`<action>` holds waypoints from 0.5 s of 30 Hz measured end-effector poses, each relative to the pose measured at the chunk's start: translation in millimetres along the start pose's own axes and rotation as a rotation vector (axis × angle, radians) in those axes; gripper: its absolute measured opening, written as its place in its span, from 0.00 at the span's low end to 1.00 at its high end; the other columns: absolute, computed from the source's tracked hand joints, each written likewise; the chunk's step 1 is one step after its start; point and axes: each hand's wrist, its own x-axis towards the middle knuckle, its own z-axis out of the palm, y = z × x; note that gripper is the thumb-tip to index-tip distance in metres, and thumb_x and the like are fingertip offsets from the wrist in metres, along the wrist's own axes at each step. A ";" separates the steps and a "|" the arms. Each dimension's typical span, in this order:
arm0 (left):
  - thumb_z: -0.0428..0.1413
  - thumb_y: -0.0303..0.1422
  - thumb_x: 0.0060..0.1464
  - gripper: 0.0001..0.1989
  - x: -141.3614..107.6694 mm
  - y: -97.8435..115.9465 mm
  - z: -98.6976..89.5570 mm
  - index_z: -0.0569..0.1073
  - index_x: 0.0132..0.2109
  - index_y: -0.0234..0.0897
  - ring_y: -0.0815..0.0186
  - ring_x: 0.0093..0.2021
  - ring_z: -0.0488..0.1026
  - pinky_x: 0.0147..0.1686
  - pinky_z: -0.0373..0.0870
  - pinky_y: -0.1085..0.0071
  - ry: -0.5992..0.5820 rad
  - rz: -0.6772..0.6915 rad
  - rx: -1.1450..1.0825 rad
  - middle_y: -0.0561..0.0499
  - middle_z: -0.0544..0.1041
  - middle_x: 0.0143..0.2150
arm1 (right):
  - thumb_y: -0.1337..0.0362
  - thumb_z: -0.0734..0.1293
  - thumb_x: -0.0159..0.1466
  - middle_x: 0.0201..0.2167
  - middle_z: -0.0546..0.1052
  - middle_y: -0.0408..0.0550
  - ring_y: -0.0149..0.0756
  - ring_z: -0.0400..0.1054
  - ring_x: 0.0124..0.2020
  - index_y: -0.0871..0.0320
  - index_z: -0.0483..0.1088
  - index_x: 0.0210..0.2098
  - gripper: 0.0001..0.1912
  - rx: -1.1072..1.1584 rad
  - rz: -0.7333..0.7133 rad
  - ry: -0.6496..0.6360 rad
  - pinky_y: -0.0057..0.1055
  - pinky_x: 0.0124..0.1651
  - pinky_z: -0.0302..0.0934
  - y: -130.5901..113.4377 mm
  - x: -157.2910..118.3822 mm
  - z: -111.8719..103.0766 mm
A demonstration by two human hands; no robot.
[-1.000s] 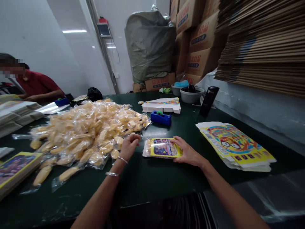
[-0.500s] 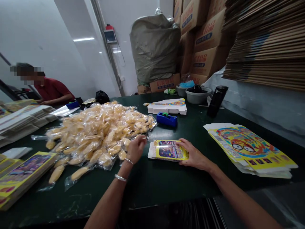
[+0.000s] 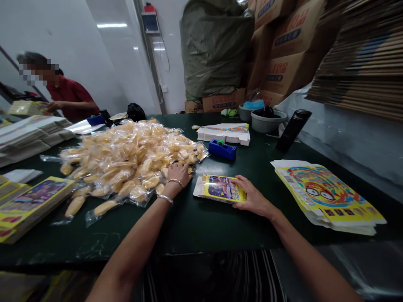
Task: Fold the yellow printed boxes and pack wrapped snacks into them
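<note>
My right hand (image 3: 253, 197) is wrapped round the right end of a small yellow printed box (image 3: 223, 188) that lies on the table, its pale flap (image 3: 198, 186) standing out at the left end. At the near right edge of a heap of cookies in clear wrappers (image 3: 132, 155), my left hand (image 3: 179, 174) rests with its fingers reaching over the packets. Those fingers look apart, though the tips are hidden. Two bangles circle the left wrist. A blue tape dispenser (image 3: 222, 149) stands just beyond the box.
Flat printed cartons (image 3: 330, 195) are stacked on the right, and more white cartons (image 3: 223, 133) lie at the back. A black bottle (image 3: 293, 130) stands near grey bowls (image 3: 266, 122). Finished-looking yellow boxes (image 3: 34, 205) are at left. A person in red (image 3: 74, 98) sits at far left.
My left hand has lowered onto the edge of the cookie heap. My right hand keeps hold of the box. The view has tilted down slightly; the person at left now holds up a yellow box.
</note>
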 end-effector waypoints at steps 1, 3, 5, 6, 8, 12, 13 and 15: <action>0.57 0.38 0.59 0.12 0.0 1.8 -0.9 0.74 0.45 0.33 0.56 0.51 0.71 0.52 0.66 0.52 0.013 -0.003 0.012 0.45 0.75 0.47 | 0.57 0.75 0.51 0.66 0.53 0.56 0.55 0.49 0.67 0.52 0.58 0.64 0.43 -0.003 0.000 -0.002 0.51 0.67 0.46 -0.6 -0.1 -0.5; 0.56 0.34 0.60 0.09 -1.2 4.0 -5.1 0.75 0.43 0.33 0.56 0.49 0.71 0.51 0.65 0.52 0.046 0.002 0.021 0.45 0.76 0.44 | 0.58 0.76 0.51 0.66 0.53 0.57 0.54 0.49 0.67 0.53 0.58 0.64 0.44 -0.006 0.001 -0.011 0.51 0.67 0.46 -1.9 -0.3 -1.7; 0.53 0.31 0.60 0.09 -5.4 4.0 -13.0 0.75 0.43 0.34 0.54 0.49 0.71 0.50 0.64 0.54 0.095 0.014 0.010 0.43 0.77 0.43 | 0.58 0.76 0.50 0.66 0.53 0.58 0.54 0.49 0.67 0.54 0.58 0.64 0.45 -0.008 0.001 -0.023 0.50 0.67 0.46 -2.9 -0.4 -2.6; 0.51 0.30 0.61 0.10 -9.1 3.6 -17.9 0.75 0.45 0.34 0.52 0.50 0.70 0.50 0.64 0.54 0.127 0.025 -0.001 0.42 0.77 0.44 | 0.59 0.76 0.50 0.66 0.53 0.58 0.53 0.49 0.67 0.55 0.58 0.64 0.45 -0.008 0.001 -0.027 0.50 0.67 0.46 -3.2 -0.4 -2.9; 0.49 0.29 0.62 0.13 -20.0 3.0 -27.9 0.75 0.49 0.37 0.51 0.52 0.68 0.51 0.62 0.56 0.187 0.068 -0.030 0.41 0.77 0.48 | 0.59 0.76 0.51 0.66 0.53 0.59 0.53 0.49 0.67 0.55 0.58 0.64 0.44 -0.009 0.000 -0.031 0.50 0.67 0.46 -3.5 -0.4 -3.3; 0.50 0.29 0.61 0.12 -48.2 5.8 -37.2 0.76 0.48 0.42 0.53 0.52 0.67 0.51 0.61 0.57 0.194 0.227 -0.096 0.46 0.78 0.49 | 0.59 0.75 0.52 0.67 0.52 0.57 0.54 0.48 0.67 0.52 0.56 0.64 0.44 -0.012 -0.007 -0.030 0.51 0.67 0.45 -3.1 -0.6 -3.5; 0.51 0.29 0.60 0.11 -54.2 7.0 -36.5 0.77 0.46 0.43 0.53 0.51 0.68 0.51 0.61 0.56 0.180 0.258 -0.111 0.46 0.79 0.48 | 0.59 0.75 0.52 0.67 0.52 0.56 0.54 0.47 0.67 0.52 0.56 0.64 0.44 -0.013 -0.009 -0.031 0.51 0.67 0.45 -2.9 -0.7 -3.5; 0.52 0.27 0.59 0.11 -62.7 8.9 -32.3 0.78 0.43 0.42 0.52 0.49 0.69 0.50 0.62 0.54 0.158 0.287 -0.140 0.45 0.79 0.46 | 0.59 0.75 0.52 0.67 0.52 0.57 0.53 0.47 0.67 0.52 0.56 0.64 0.44 -0.014 -0.013 -0.032 0.51 0.67 0.45 -2.7 -0.9 -3.5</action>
